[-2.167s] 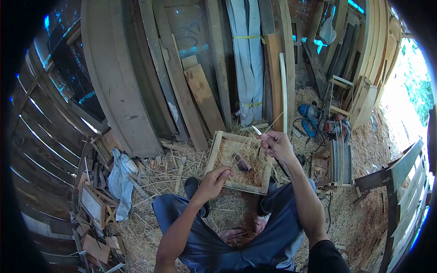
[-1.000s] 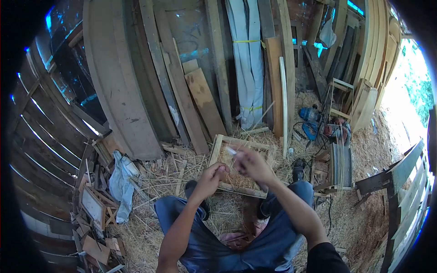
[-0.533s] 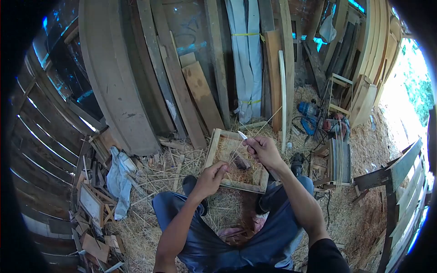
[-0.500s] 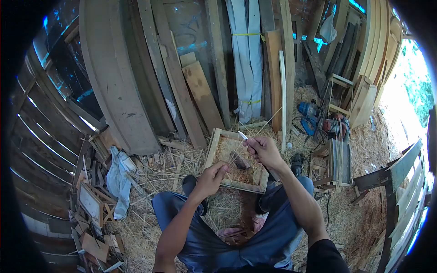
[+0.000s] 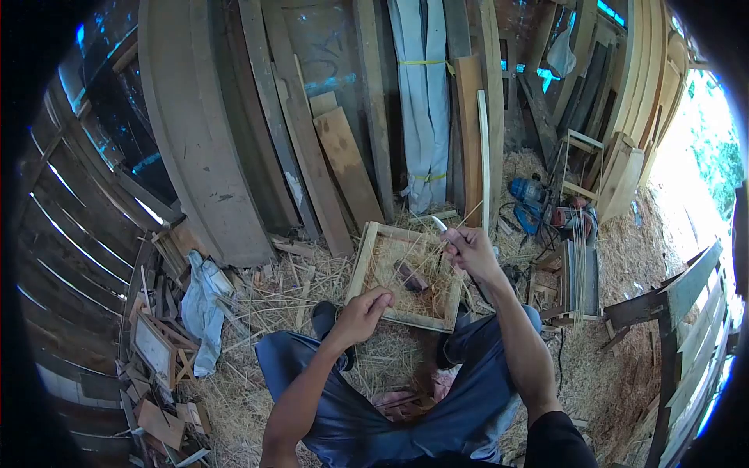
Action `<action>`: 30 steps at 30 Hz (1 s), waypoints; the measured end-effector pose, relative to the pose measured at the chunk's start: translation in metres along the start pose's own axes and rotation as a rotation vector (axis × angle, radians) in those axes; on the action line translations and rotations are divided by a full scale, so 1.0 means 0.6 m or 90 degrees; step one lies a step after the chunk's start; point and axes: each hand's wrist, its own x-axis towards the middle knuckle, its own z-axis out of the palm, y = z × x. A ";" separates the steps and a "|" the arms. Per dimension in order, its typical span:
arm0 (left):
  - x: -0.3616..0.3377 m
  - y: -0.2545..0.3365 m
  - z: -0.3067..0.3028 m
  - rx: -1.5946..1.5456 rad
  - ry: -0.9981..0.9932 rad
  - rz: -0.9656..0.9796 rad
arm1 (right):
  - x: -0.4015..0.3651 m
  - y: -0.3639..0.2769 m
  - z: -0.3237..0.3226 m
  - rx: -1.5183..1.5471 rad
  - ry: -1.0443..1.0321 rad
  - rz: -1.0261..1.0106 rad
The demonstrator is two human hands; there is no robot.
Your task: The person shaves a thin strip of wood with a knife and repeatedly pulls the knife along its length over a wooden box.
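Note:
My right hand (image 5: 473, 253) is closed around a knife, its pale blade (image 5: 440, 224) pointing up and left. A thin wooden strip (image 5: 473, 211) slants up beside that hand. My left hand (image 5: 362, 317) is closed in a pinch at the near left corner of a shallow wooden tray (image 5: 413, 319); what its fingers hold is too thin to make out. Inside the tray, among fine shavings, lies a dark brown block (image 5: 413, 278). The tray rests in front of my feet, between and beyond my knees.
Boards (image 5: 349, 160) and a pale wrapped bundle (image 5: 424, 109) lean at the back. A blue power tool (image 5: 527, 201) stands right, near a rack with thin strips (image 5: 581, 273). Left are a pale cloth (image 5: 206, 308) and wood scraps (image 5: 162, 421). Straw-like shavings cover the floor.
My right hand has moved right and slightly up with the knife, widening the gap between my hands. The left hand has barely moved.

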 end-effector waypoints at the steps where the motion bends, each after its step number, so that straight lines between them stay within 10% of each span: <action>1: -0.002 -0.008 0.001 -0.002 0.000 0.000 | 0.001 0.003 -0.009 0.001 0.008 -0.011; 14: -0.015 -0.021 -0.042 -0.048 0.007 -0.098 | 0.018 -0.012 -0.117 0.066 0.275 -0.059; 22: 0.021 -0.004 -0.014 -0.051 0.005 -0.079 | -0.050 -0.020 0.081 0.074 -0.155 0.079; 30: 0.020 -0.004 -0.016 -0.083 -0.032 -0.067 | -0.014 -0.009 0.030 0.081 -0.064 0.027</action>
